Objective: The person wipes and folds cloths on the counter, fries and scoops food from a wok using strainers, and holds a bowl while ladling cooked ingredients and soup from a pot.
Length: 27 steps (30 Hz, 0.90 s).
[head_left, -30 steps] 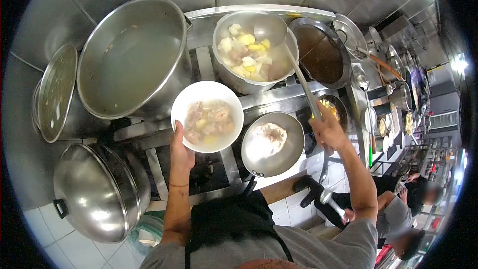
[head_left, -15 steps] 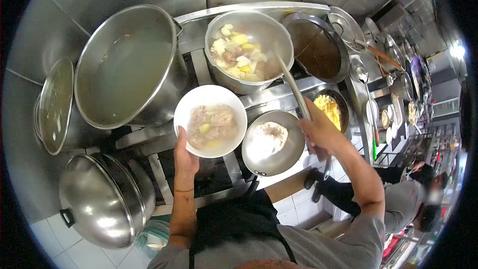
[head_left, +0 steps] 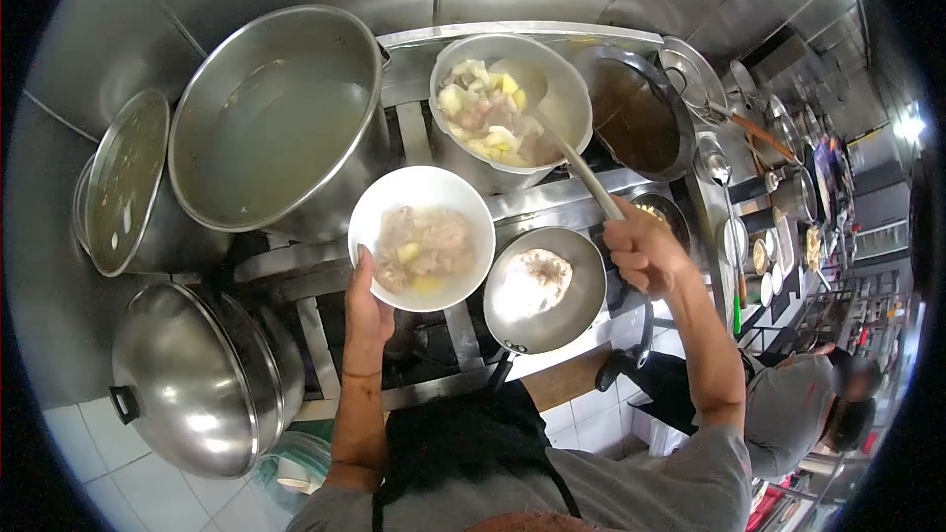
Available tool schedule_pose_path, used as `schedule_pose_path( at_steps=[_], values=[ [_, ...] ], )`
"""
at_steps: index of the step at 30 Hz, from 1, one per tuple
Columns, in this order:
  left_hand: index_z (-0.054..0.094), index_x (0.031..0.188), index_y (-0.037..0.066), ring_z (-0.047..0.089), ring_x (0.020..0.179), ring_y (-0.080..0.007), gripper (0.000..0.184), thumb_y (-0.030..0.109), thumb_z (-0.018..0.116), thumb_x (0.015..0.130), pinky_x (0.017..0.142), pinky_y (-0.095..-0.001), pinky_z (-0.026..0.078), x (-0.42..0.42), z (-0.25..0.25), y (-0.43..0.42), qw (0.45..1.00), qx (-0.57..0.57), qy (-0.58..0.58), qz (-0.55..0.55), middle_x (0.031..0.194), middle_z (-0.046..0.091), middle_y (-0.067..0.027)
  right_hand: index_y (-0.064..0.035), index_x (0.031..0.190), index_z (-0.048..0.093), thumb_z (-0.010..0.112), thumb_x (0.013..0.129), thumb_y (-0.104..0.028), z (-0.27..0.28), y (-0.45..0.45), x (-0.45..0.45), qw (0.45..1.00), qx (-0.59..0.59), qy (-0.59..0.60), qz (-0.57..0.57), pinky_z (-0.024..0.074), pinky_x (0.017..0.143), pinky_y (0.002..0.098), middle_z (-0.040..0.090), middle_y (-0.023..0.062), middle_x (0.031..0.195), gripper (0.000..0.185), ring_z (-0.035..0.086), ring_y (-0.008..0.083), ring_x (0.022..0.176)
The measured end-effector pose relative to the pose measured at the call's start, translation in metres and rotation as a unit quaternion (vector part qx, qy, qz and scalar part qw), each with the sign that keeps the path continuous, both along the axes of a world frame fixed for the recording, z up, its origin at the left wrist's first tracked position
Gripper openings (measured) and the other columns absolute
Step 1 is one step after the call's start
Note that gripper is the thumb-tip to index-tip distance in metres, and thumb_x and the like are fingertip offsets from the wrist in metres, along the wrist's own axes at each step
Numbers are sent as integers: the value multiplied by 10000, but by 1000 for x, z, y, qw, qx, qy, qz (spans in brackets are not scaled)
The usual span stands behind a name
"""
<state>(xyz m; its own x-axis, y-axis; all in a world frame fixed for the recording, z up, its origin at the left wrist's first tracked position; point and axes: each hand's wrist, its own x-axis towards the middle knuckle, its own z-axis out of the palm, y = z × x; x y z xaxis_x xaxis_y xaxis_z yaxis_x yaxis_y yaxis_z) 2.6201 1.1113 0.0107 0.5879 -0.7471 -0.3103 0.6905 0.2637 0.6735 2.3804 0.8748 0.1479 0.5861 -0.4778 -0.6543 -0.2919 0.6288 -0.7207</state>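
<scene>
My left hand [head_left: 368, 313] grips a white bowl [head_left: 477, 212] by its left lower rim, thumb over the edge. Pale meat pieces [head_left: 434, 241] and yellow chunks lie in broth inside it. My right hand [head_left: 645, 246] is closed around the handle of a metal ladle [head_left: 583, 169]. The ladle's head dips into a deep metal pot [head_left: 570, 89], partly hidden by the food. Meat, yellow chunks and whitish pieces [head_left: 483, 103] fill the pot's left side. Below the ladle, beside the bowl, sits a frying pan [head_left: 581, 310] with a pale, browned patch inside.
A large stockpot [head_left: 379, 128] of cloudy liquid stands left, near a lidded pot [head_left: 192, 374]. A wide pan of dark liquid [head_left: 636, 113] is right of the stew pot. Behind my right hand is a small skillet [head_left: 675, 222]. Another person [head_left: 788, 404] stands at right.
The ladle's head has shifted left inside the pot and shows more among the food. My right hand has moved slightly up and right. The bowl stays in my left hand.
</scene>
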Motion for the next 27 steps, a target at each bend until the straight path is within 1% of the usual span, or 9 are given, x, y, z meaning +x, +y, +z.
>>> schedule_pose_path(
  at_steps=[4,6,9,16,18,19,21,25,27],
  values=[
    [372,1342,-16,528,1167,-232,549,397,397,981,960,-353,448,3,1,-4,1000,1,-19,2,1295,508,-148,-131,1361,328,466,894,-70,-7,3,-10,999,-28,-4,-27,208,260,178,338,-55,611,491,287,8,365],
    [373,1340,-15,528,1170,-230,550,400,394,981,954,-356,456,4,2,-7,1000,-4,-11,-1,1295,509,-146,-74,1330,342,483,901,-49,-4,-5,-22,992,49,-89,-74,284,245,186,368,-35,628,452,325,18,359],
    [377,1335,-14,546,1151,-227,550,407,388,982,924,-354,487,4,2,-15,1000,-7,-1,-4,1287,516,-145,-67,1322,349,502,891,-50,-3,-6,-31,982,96,-128,-97,286,241,185,364,-34,622,458,323,17,358],
    [387,1320,-2,628,1024,-219,539,414,393,977,761,-300,578,2,5,-20,1000,18,-7,-3,1220,561,-160,-68,1327,356,507,884,-46,11,2,-33,999,-20,-45,-17,289,245,186,378,-33,617,469,330,16,359],
    [385,1321,-1,625,1032,-220,539,413,393,977,766,-305,578,4,2,-16,1000,12,-5,-17,1222,559,-160,-77,1277,385,502,888,-48,7,3,-30,998,-65,-17,4,292,246,186,380,-35,614,407,330,15,358],
    [382,1322,-1,621,1040,-222,539,412,394,977,770,-309,577,4,0,-14,999,5,-5,-32,1224,558,-159,-77,1277,385,502,888,-48,5,0,-31,998,-67,-17,2,292,246,186,380,-35,614,407,330,15,358],
    [385,1321,-1,620,1042,-221,538,412,395,977,775,-314,576,5,-3,-12,999,5,1,-40,1229,555,-158,-88,1203,414,495,896,-52,2,-8,-34,998,18,-43,-43,290,246,186,383,-37,613,320,330,13,355],
    [394,1317,-5,623,1034,-218,539,413,397,976,787,-328,573,-1,0,-14,1000,26,-6,0,1235,551,-154,-100,1145,426,488,903,-57,0,-7,-37,996,45,-62,-55,283,244,186,385,-40,610,253,327,10,350],
    [398,1312,-9,623,1032,-216,535,407,403,975,792,-334,571,-1,-2,-18,1000,17,-6,10,1236,549,-153,-99,1157,417,489,900,-59,0,-3,-37,997,13,-54,-47,278,241,186,381,-42,608,270,325,11,347]
  ],
)
